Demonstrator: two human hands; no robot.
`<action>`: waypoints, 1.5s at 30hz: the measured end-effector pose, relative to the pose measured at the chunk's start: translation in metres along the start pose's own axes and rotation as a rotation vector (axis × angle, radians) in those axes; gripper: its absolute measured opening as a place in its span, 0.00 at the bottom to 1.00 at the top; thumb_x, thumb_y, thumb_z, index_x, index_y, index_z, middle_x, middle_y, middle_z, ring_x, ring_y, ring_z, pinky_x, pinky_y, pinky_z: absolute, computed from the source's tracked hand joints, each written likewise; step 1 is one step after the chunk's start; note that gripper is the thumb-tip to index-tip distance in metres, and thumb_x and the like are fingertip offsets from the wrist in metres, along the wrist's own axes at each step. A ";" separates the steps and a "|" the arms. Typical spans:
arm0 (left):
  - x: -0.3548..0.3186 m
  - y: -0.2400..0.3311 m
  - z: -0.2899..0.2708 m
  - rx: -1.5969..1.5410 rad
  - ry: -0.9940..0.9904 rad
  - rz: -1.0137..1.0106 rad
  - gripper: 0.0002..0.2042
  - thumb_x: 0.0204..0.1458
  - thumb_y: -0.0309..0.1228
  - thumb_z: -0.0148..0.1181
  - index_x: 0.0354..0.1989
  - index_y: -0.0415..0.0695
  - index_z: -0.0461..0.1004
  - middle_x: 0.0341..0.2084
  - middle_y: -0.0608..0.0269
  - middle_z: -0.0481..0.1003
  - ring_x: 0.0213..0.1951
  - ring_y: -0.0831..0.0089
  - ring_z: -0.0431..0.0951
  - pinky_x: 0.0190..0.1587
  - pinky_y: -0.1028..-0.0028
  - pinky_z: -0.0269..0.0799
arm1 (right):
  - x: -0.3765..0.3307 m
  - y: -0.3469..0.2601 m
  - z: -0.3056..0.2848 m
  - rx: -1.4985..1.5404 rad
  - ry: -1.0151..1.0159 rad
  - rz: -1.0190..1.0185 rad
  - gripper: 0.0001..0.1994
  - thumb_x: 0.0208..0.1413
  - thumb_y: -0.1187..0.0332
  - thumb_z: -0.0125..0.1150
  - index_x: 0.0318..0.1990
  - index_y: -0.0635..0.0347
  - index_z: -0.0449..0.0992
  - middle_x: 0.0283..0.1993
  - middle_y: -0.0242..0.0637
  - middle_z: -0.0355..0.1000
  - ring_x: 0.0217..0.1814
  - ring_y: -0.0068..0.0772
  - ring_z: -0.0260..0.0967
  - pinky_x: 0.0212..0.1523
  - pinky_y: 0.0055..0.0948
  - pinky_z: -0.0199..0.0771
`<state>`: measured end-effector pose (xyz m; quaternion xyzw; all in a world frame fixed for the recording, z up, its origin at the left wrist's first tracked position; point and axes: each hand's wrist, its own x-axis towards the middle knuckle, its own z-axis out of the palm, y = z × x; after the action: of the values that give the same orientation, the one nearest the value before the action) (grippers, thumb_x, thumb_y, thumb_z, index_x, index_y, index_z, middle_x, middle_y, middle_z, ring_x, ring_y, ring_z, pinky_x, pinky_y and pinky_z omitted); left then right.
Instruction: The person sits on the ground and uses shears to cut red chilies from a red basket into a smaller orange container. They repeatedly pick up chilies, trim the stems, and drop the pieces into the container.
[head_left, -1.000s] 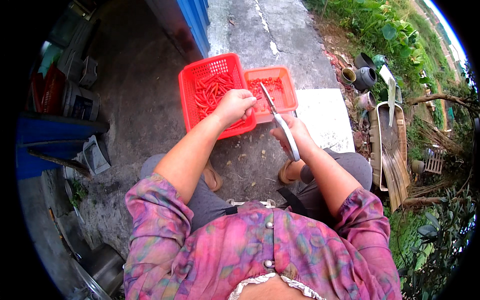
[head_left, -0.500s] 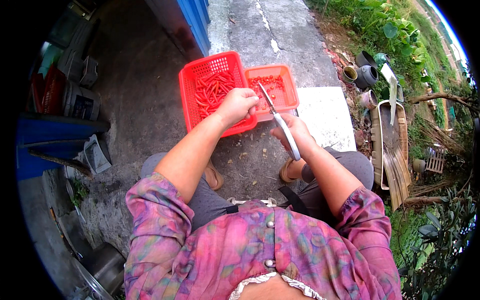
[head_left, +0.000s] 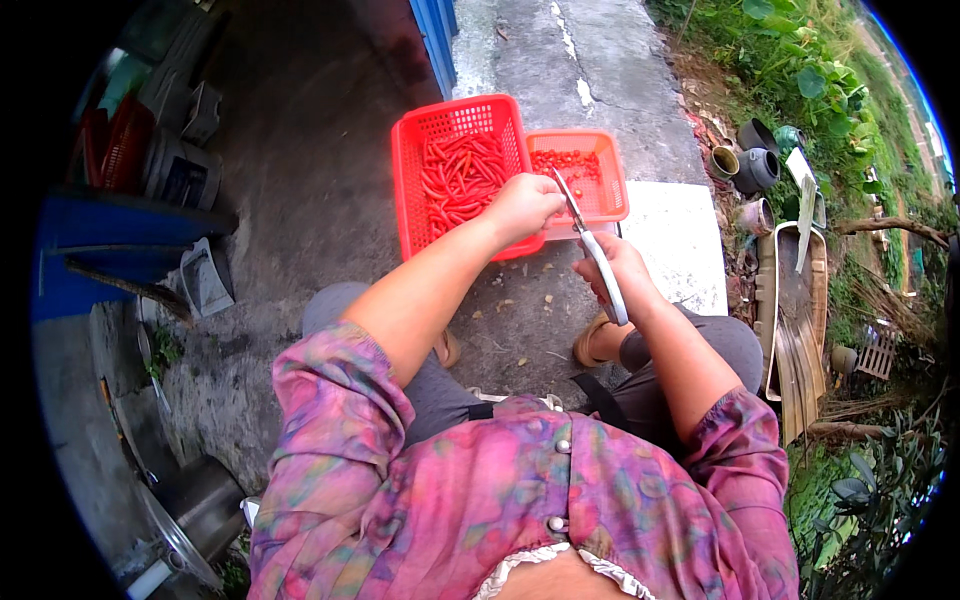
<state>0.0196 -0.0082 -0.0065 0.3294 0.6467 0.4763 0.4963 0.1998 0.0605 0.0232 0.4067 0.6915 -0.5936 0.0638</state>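
Observation:
My right hand (head_left: 620,266) is closed round the pale handles of a pair of scissors (head_left: 602,266), whose dark blades point up and left. Beside the blade tips, my left hand (head_left: 530,207) is held in a pinch; whatever its fingers grip is hidden. Below that hand a deep red basket (head_left: 407,190) holds many whole red chillies (head_left: 465,172). Against its right side stands a shallower orange-red basket (head_left: 606,190), with small cut chilli pieces (head_left: 567,163) lying mostly toward its far side.
A white board (head_left: 678,245) lies right of the baskets on the concrete. Farther right are pots (head_left: 757,170), a long trough-like container (head_left: 768,300) and plants. A blue panel (head_left: 120,250) and stacked containers stand at the left. My feet rest just nearer than the baskets.
The whole scene has shifted to the right in the picture as the view turned. Both hands keep nearly the same place over the baskets, the scissors still in my right hand.

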 end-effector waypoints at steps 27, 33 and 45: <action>0.061 -0.108 -0.123 0.575 0.658 -0.170 0.08 0.46 0.29 0.61 0.34 0.41 0.76 0.28 0.58 0.77 0.28 0.70 0.77 0.30 0.70 0.72 | 0.002 -0.007 -0.005 0.168 -0.041 0.045 0.11 0.52 0.71 0.57 0.41 0.62 0.67 0.24 0.29 0.63 0.18 0.19 0.63 0.19 0.21 0.66; 0.037 -0.052 -0.121 -0.090 0.387 -0.159 0.01 0.49 0.25 0.58 0.29 0.45 0.73 0.19 0.73 0.71 0.19 0.85 0.64 0.19 0.82 0.57 | -0.002 -0.007 -0.005 0.190 -0.019 0.002 0.18 0.47 0.67 0.63 0.46 0.61 0.69 0.23 0.30 0.66 0.20 0.20 0.64 0.19 0.22 0.67; -0.048 0.064 -0.073 -0.098 0.120 0.036 0.06 0.44 0.20 0.61 0.30 0.43 0.72 0.23 0.71 0.73 0.20 0.86 0.67 0.23 0.85 0.62 | -0.010 -0.010 -0.004 0.212 -0.071 -0.072 0.17 0.47 0.69 0.63 0.45 0.61 0.69 0.23 0.29 0.65 0.20 0.19 0.63 0.20 0.22 0.64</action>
<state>-0.0391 -0.0512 0.0738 0.2871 0.6452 0.5350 0.4637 0.2019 0.0599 0.0375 0.3648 0.6362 -0.6794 0.0233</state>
